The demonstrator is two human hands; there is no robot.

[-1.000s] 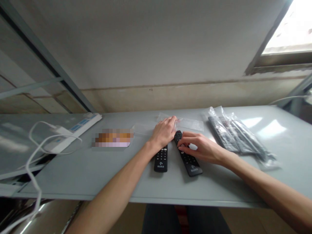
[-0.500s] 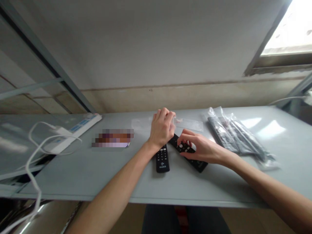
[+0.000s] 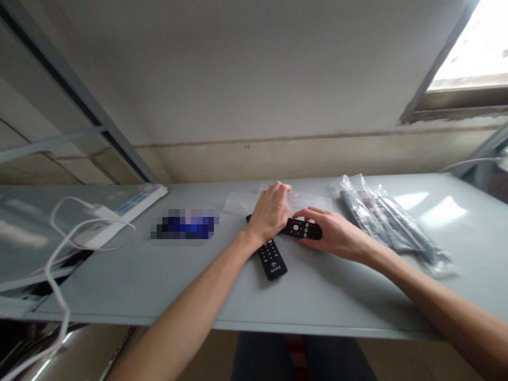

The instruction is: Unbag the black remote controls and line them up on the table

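My right hand (image 3: 327,227) grips a black remote control (image 3: 305,228) between thumb and fingers. The remote lies almost level, its far left end hidden behind my left hand (image 3: 273,209). That left hand is closed, its fingers curled at a crumpled clear plastic bag (image 3: 291,200), whose film shows beside the fingertips. Under the left wrist a second black remote control (image 3: 273,262) lies slanted on the table, buttons up, its middle covered by the hand. More clear plastic film (image 3: 240,202) spreads flat behind the hands.
Several remotes in clear plastic sleeves (image 3: 381,217) lie on the right of the grey table (image 3: 159,291). To the left are a phone (image 3: 186,226) with a blurred-out screen and a white power strip (image 3: 127,211) with a looping white cable (image 3: 50,270). A wall (image 3: 254,159) rises behind.
The remote in my right hand has swung from a diagonal to nearly level and moved up-left. My left hand has shifted slightly right. The second remote has turned to a slant.
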